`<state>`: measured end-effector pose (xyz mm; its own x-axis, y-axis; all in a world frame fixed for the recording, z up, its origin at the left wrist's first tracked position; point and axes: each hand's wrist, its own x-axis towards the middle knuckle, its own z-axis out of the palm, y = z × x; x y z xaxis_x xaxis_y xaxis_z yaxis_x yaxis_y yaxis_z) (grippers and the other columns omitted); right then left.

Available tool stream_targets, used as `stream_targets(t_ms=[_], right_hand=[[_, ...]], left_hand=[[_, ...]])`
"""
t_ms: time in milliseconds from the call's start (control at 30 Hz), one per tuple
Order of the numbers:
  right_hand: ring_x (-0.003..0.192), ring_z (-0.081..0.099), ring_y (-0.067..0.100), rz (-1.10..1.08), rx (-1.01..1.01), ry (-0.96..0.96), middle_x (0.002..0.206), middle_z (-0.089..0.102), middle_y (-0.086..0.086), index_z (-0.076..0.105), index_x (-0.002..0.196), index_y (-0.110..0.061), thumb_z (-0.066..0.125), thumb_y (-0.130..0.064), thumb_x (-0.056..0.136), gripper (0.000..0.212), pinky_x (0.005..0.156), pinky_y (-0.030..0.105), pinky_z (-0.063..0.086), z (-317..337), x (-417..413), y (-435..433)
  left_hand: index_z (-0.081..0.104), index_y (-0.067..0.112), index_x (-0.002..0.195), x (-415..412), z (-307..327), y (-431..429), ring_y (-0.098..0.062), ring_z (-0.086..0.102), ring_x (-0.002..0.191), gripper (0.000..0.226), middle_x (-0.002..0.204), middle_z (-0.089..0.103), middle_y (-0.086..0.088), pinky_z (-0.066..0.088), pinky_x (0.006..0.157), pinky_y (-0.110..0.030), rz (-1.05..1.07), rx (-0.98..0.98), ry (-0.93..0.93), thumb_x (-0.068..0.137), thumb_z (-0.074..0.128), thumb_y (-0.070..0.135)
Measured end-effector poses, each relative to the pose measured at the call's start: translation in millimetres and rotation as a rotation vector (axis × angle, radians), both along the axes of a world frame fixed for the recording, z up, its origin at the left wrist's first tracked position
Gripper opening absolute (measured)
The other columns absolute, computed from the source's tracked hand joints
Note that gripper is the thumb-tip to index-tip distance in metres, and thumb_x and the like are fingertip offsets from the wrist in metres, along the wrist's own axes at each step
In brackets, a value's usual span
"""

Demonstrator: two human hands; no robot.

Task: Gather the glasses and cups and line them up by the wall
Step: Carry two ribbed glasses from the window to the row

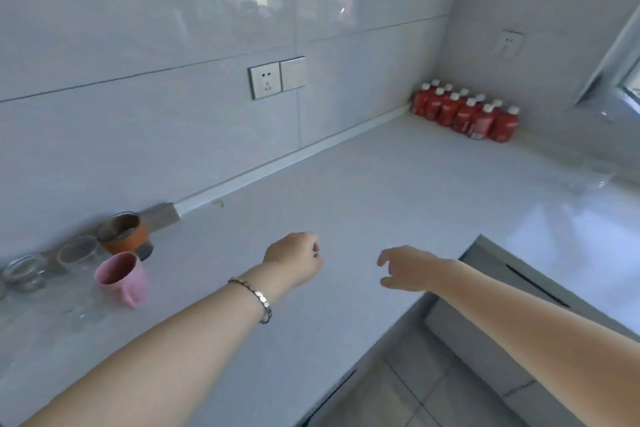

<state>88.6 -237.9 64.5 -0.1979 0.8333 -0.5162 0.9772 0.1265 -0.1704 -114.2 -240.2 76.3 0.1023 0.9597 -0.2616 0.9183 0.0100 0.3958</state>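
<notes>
Along the table's wall edge cups (122, 274) cluster; both empty hands, left (294, 262) curled, right (408, 269) spread, should grasp stragglers low.

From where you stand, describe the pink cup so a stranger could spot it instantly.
Follow the white counter left along the tiled wall to the cluster of drinkware at the far left. The pink cup stands at its front, nearest the counter's open middle. It is the only opaque pink one, beside clear glasses and an orange-banded tumbler.

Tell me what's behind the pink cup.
Behind the pink cup stand a clear glass and an orange cup by the wall. The pink cup hides the glass's lower right side.
</notes>
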Motion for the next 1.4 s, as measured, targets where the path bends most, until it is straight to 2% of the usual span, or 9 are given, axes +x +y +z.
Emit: stream_targets(t_ms=[100,233,367,500,667,933,1133,1267,1400], right_hand=[[0.123,0.050,0.023,-0.134,0.018,-0.049,0.133,0.053,0.001,0.043,0.136,-0.020,0.046,-0.030,0.093,0.044,0.093,0.031,0.043,10,96,-7],[0.122,0.051,0.027,-0.287,0.035,-0.085,0.136,0.050,0.005,0.046,0.134,-0.018,0.048,-0.030,0.092,0.044,0.095,0.034,0.044,13,199,-12],[0.107,0.056,0.027,-0.471,0.026,-0.076,0.126,0.053,0.005,0.049,0.129,-0.015,0.048,-0.028,0.093,0.038,0.077,0.031,0.041,7,281,-16],[0.120,0.051,0.023,-0.659,0.033,-0.075,0.128,0.054,0.001,0.046,0.133,-0.020,0.049,-0.030,0.093,0.041,0.093,0.032,0.042,1,361,-11],[0.121,0.050,0.021,-0.846,0.045,-0.069,0.127,0.057,0.001,0.047,0.132,-0.020,0.048,-0.031,0.094,0.040,0.088,0.028,0.040,4,451,-3],[0.118,0.055,0.019,-1.106,0.142,-0.072,0.123,0.062,-0.004,0.054,0.126,-0.024,0.049,-0.032,0.092,0.035,0.097,0.032,0.043,-18,593,-15],[0.124,0.048,0.025,-1.141,0.130,-0.116,0.136,0.049,0.004,0.046,0.134,-0.020,0.048,-0.028,0.093,0.042,0.097,0.036,0.044,-44,722,-18],[0.130,0.037,0.030,-1.157,0.239,-0.101,0.141,0.038,0.012,0.041,0.135,-0.010,0.054,-0.027,0.091,0.050,0.105,0.040,0.039,-45,803,2],[0.142,0.015,0.030,-1.108,0.241,-0.089,0.157,0.011,0.007,0.013,0.149,-0.018,0.063,-0.046,0.082,0.088,0.114,0.041,0.028,-49,862,29]], left_hand=[[0.059,0.015,0.110,94,7,26,-0.026,0.058,0.110,0.025,0.119,0.063,-0.004,0.045,0.088,-0.030,-0.121,-0.002,0.006,0.089,0.047,0.021],[0.058,0.017,0.112,201,6,50,-0.026,0.057,0.113,0.026,0.123,0.061,-0.004,0.045,0.091,-0.030,-0.304,-0.034,0.062,0.089,0.047,0.024],[0.057,0.017,0.115,284,-7,72,-0.025,0.057,0.113,0.028,0.125,0.060,-0.004,0.045,0.092,-0.030,-0.439,-0.065,0.101,0.090,0.045,0.024],[0.056,0.018,0.117,366,-18,102,-0.025,0.057,0.113,0.029,0.125,0.060,-0.004,0.044,0.092,-0.029,-0.582,-0.079,0.117,0.092,0.043,0.025],[0.055,0.019,0.118,466,-23,148,-0.025,0.057,0.114,0.030,0.126,0.061,-0.003,0.045,0.093,-0.030,-0.737,-0.089,0.160,0.091,0.043,0.024],[0.056,0.020,0.117,630,-47,176,-0.025,0.057,0.115,0.030,0.124,0.062,-0.002,0.045,0.094,-0.028,-0.950,-0.071,0.197,0.091,0.042,0.025],[0.052,0.020,0.124,737,-68,171,-0.022,0.056,0.115,0.034,0.128,0.058,0.001,0.044,0.093,-0.027,-0.938,-0.126,0.191,0.091,0.042,0.025],[0.052,0.021,0.124,793,-72,169,-0.022,0.056,0.115,0.034,0.128,0.058,0.001,0.044,0.092,-0.028,-0.856,-0.174,0.200,0.091,0.042,0.027],[0.052,0.023,0.125,840,-74,173,-0.023,0.057,0.116,0.035,0.129,0.059,0.001,0.045,0.093,-0.028,-0.738,-0.197,0.187,0.091,0.043,0.028]])
